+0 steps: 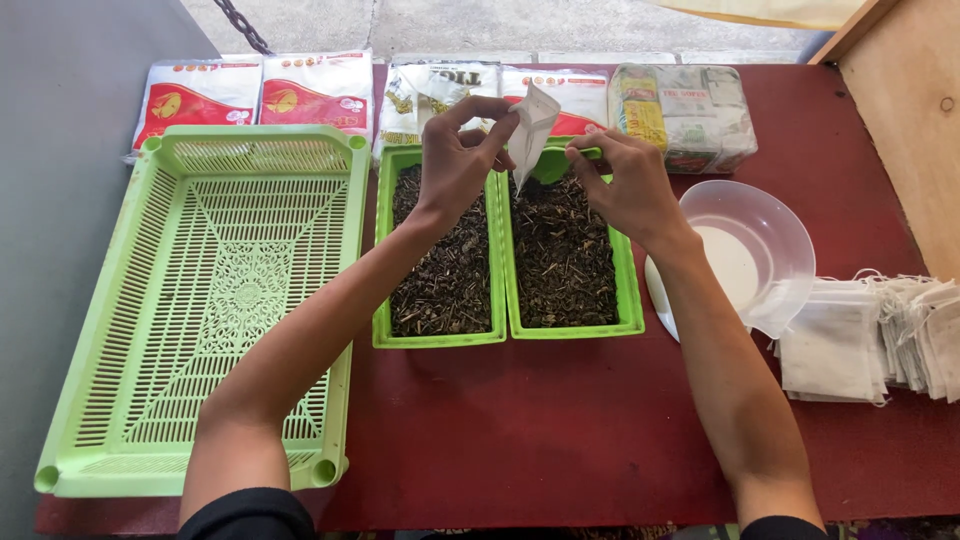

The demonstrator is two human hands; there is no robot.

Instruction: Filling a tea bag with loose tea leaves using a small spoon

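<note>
Small white paper sachet (533, 125) is pinched at its upper edge by left hand (458, 160) fingertips, above two green trays of dried leaves (563, 250). Right hand (622, 185) fingers are pressed together just beside it, touching the tray's far rim.

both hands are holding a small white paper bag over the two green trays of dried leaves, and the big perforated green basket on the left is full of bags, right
Not quite. The head view shows the perforated green basket holds no bags. The rest stands: the left hand and right hand hold the small white bag over the two green trays of dried leaves.
</note>
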